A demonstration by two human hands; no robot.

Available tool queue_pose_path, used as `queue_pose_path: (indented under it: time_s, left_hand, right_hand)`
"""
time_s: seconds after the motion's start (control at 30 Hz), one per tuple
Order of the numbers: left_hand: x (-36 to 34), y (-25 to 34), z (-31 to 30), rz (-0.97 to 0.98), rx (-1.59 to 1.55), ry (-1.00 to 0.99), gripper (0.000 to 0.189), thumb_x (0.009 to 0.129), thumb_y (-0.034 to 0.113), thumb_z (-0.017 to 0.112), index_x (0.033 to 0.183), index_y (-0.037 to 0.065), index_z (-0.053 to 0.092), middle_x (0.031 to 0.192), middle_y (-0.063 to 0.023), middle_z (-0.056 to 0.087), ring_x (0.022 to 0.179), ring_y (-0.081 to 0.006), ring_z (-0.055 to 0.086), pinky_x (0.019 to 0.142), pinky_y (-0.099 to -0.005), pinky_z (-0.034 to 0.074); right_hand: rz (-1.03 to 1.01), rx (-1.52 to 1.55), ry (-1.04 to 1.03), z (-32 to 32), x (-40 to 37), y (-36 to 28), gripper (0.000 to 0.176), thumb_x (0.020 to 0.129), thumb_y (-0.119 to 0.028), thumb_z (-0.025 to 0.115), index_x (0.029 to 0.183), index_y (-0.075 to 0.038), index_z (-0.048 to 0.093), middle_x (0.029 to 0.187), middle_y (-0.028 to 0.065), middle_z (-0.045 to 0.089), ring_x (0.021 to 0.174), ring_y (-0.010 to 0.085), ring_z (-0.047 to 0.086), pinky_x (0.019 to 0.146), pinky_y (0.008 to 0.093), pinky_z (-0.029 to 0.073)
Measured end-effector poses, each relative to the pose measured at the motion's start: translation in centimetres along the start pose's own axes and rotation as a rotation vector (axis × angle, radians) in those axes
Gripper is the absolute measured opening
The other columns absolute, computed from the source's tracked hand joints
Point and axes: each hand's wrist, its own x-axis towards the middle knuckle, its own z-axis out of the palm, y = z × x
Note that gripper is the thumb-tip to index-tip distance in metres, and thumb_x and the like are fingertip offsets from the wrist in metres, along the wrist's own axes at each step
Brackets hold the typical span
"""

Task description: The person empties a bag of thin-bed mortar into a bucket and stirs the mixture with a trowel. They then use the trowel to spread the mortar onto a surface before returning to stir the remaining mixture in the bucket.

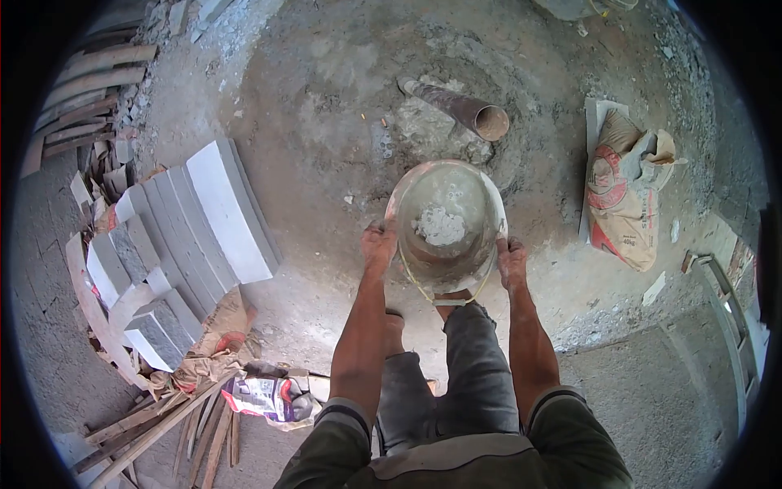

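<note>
Both my hands hold a round bucket [419,257] by its rim, in front of my legs. My left hand [379,246] is closed on the left side of the rim, and my right hand [511,261] grips the right side. A whitish lump [441,226] lies on the grey bottom inside. The wire handle [448,302] hangs toward me. Just beyond the bucket, a brown pipe [448,104] open at its near end lies over a patch of wet grey mortar [428,133].
White and grey blocks [228,212] are stacked at left. Wooden strips [155,432] and a crumpled plastic bag [273,399] lie at lower left. To the right are a torn cement bag [623,191] and a metal frame [721,306]. Part of another container [570,8] shows at the top.
</note>
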Motion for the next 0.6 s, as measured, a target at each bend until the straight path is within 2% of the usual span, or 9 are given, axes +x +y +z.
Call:
queue_pose_path:
  time_s: [0.03,0.1,0.13,0.2,0.3,0.4,0.47,0.53,0.6]
  left_hand:
    - [-0.6,-1.6,-0.2,-0.015,-0.004,0.01,0.039,0.08,0.04,0.065,0.079,0.002,0.063,0.071,-0.0142,0.064,0.064,-0.0266,0.062,0.06,-0.0369,0.047]
    - [-2.0,-4.6,-0.5,-0.03,-0.381,-0.028,0.032,0.082,0.03,0.069,0.066,0.006,0.054,0.059,-0.004,0.055,0.053,-0.0146,0.051,0.049,-0.0318,0.039]
    - [-2.8,-6.0,-0.7,-0.044,-0.395,-0.008,0.032,0.082,0.03,0.069,0.066,0.006,0.054,0.059,-0.004,0.055,0.053,-0.0146,0.051,0.049,-0.0318,0.039]
    - [-4.6,-8.7,-1.1,-0.058,-0.637,0.017,0.032,0.083,0.023,0.068,0.062,0.011,0.047,0.057,0.0027,0.048,0.051,-0.0072,0.044,0.046,-0.0266,0.034]
    - [-8.1,-12.1,-2.1,-0.181,-0.868,0.042,0.033,0.084,0.023,0.068,0.063,0.011,0.046,0.057,0.0024,0.048,0.052,-0.0069,0.042,0.046,-0.0256,0.033]
    - [-11.3,-16.8,-2.9,-0.217,-0.996,0.194,0.032,0.084,0.023,0.068,0.063,0.01,0.047,0.058,0.0019,0.049,0.052,-0.0071,0.042,0.046,-0.0253,0.034]
    - [-12.3,-23.0,-1.9,-0.222,-1.038,0.285,0.028,0.084,0.024,0.067,0.067,0.008,0.052,0.06,0.0008,0.051,0.051,-0.0078,0.044,0.045,-0.0255,0.037]
    - [-14.7,-27.4,-2.1,-0.253,-1.078,0.382,0.025,0.084,0.025,0.067,0.071,0.006,0.056,0.062,-0.0003,0.054,0.051,-0.0085,0.047,0.045,-0.0257,0.04]
    - [-16.9,-28.9,-4.7,-0.415,-0.958,0.453,0.025,0.082,0.024,0.067,0.073,0.003,0.057,0.063,-0.0016,0.055,0.051,-0.0096,0.048,0.045,-0.0266,0.041]
  right_hand:
    - [-0.109,-0.008,0.014,0.2,-0.6,-0.1,0.038,0.089,-0.037,0.061,0.088,0.001,0.061,0.072,0.0028,0.055,0.066,0.0111,0.046,0.058,0.0298,0.04]
    - [-0.158,-0.026,-0.026,0.6,-0.6,0.0,0.038,0.089,-0.037,0.061,0.087,0.001,0.061,0.072,0.0019,0.055,0.066,0.0102,0.045,0.058,0.029,0.04]
    - [-0.208,-0.035,-0.051,1.1,-0.8,-0.2,0.037,0.089,-0.036,0.062,0.087,0.001,0.061,0.071,0.001,0.054,0.066,0.0093,0.044,0.058,0.0282,0.04]
    - [-0.257,-0.013,-0.099,1.7,-1.9,-1.1,0.035,0.089,-0.034,0.064,0.086,0.001,0.061,0.07,-0.0005,0.053,0.065,0.0088,0.043,0.057,0.0279,0.039]
    - [-0.359,-0.263,-0.186,3.5,-3.7,-2.1,0.031,0.088,-0.031,0.065,0.087,0.001,0.062,0.069,-0.0004,0.054,0.064,0.0085,0.043,0.057,0.0278,0.04]
    - [-0.51,-0.386,-0.303,6.6,-5.9,-2.2,0.026,0.086,-0.026,0.067,0.088,0.0,0.062,0.07,-0.0005,0.054,0.064,0.0083,0.044,0.058,0.0281,0.04]
    - [-0.546,-0.497,-0.394,9.7,-7.9,-2.5,0.028,0.081,-0.023,0.068,0.094,0.001,0.063,0.073,0.0133,0.063,0.068,0.0198,0.06,0.065,0.0351,0.047]
    - [-0.621,-0.6,-0.475,13.4,-8.2,-0.3,0.026,0.08,-0.021,0.068,0.095,0.0,0.064,0.076,0.0146,0.064,0.07,0.0203,0.061,0.068,0.0353,0.048]
    - [-0.653,-0.509,-0.615,17.4,-9.1,1.9,0.028,0.08,-0.023,0.068,0.097,-0.001,0.064,0.079,0.0149,0.065,0.072,0.0217,0.062,0.069,0.0354,0.048]
